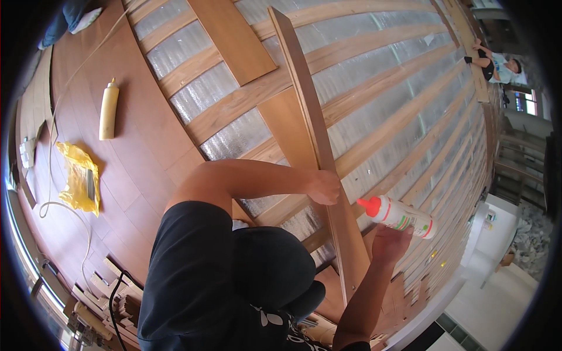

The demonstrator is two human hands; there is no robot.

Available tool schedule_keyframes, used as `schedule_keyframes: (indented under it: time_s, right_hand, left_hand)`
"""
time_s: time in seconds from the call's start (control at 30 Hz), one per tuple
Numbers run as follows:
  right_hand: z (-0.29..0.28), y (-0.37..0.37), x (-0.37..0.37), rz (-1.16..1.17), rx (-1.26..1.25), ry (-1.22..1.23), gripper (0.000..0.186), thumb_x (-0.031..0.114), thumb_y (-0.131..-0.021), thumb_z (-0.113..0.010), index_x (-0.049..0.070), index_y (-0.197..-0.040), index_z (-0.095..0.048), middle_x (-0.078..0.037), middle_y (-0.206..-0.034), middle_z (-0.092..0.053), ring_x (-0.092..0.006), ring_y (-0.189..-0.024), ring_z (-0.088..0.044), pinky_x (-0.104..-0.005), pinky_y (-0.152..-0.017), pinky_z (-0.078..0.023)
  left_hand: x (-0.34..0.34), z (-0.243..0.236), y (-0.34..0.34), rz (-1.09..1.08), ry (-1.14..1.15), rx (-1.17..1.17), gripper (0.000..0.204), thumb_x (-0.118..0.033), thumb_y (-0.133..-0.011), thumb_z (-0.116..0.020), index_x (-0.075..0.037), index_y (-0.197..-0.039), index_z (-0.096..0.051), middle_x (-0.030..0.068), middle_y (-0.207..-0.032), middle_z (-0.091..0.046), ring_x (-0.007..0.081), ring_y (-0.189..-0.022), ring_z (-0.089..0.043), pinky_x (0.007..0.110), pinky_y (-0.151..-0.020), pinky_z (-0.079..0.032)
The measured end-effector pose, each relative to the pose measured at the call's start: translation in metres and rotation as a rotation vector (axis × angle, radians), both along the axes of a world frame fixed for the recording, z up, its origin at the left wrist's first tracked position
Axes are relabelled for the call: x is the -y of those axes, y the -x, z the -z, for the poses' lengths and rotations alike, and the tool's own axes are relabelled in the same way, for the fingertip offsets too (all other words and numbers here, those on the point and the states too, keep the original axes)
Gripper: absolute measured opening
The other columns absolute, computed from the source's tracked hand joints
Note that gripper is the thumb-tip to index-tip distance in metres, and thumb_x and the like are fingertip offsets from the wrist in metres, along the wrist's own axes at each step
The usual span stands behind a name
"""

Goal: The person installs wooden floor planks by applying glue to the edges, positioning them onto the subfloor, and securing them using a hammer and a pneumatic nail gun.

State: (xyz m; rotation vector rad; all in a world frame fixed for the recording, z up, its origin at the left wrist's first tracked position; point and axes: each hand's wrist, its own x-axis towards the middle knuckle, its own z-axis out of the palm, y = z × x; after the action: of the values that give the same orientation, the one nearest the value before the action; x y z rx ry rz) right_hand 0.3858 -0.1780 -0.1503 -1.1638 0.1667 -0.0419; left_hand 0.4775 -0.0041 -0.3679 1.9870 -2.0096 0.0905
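My left hand (323,187) is closed on the near face of a long brown floor plank (310,111), which is held up on its edge. My right hand (392,240) grips a white glue bottle (404,217) with a red nozzle, tilted with the nozzle toward the plank's edge. Two loose planks (231,41) (281,123) lie across wooden battens (380,105) over silver foil sheeting (199,93), to the left of the held plank.
Laid flooring (140,164) on the left carries a cream bottle (108,114), yellow wrapping (76,175) and a cord. Stacked wood pieces (117,298) lie at lower left. A person's legs (70,17) show at upper left; another person (497,64) sits at the far right.
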Motion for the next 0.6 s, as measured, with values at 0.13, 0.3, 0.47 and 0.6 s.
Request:
schedule_keyframes:
  time_s: [0.13,0.3,0.47,0.6]
  right_hand:
    - [-0.003,-0.026,0.006,-0.069,-0.161,-0.02,0.064,0.039,-0.099,-0.066,0.004,-0.148,-0.045,-0.015,-0.145,-0.056,-0.0341,-0.135,-0.055,-0.0513,-0.117,-0.043]
    - [-0.015,-0.081,-0.038,-0.128,0.166,0.109,0.058,0.029,-0.099,-0.066,0.006,-0.148,-0.045,-0.016,-0.148,-0.054,-0.0348,-0.137,-0.053,-0.054,-0.115,-0.045]
    - [0.002,-0.155,-0.117,-0.135,-0.169,0.212,0.063,0.006,-0.095,-0.065,0.004,-0.151,-0.036,-0.02,-0.148,-0.052,-0.0337,-0.126,-0.061,-0.0438,-0.09,-0.061]
    - [-0.012,-0.206,-0.2,-0.252,0.051,0.149,0.063,0.001,-0.093,-0.065,0.005,-0.15,-0.038,-0.019,-0.145,-0.054,-0.0319,-0.124,-0.061,-0.0427,-0.09,-0.06]
  left_hand:
    - [0.009,-0.008,0.006,-0.139,0.217,-0.164,0.025,-0.023,-0.092,-0.06,-0.01,-0.071,-0.067,0.0084,-0.073,-0.071,0.0283,-0.068,-0.071,0.042,-0.058,-0.055]
    - [0.014,-0.017,0.039,-0.106,0.301,-0.21,0.025,-0.019,-0.094,-0.056,-0.008,-0.074,-0.066,0.0095,-0.07,-0.068,0.0314,-0.067,-0.069,0.045,-0.057,-0.054]
    - [0.023,0.025,0.063,-0.17,0.438,-0.327,0.022,-0.017,-0.09,-0.056,-0.007,-0.074,-0.066,0.0085,-0.071,-0.069,0.0323,-0.067,-0.069,0.046,-0.058,-0.054]
    - [0.024,0.02,0.072,-0.182,0.425,-0.444,0.024,-0.018,-0.09,-0.056,-0.006,-0.073,-0.066,0.0099,-0.07,-0.069,0.0333,-0.068,-0.069,0.046,-0.06,-0.054]
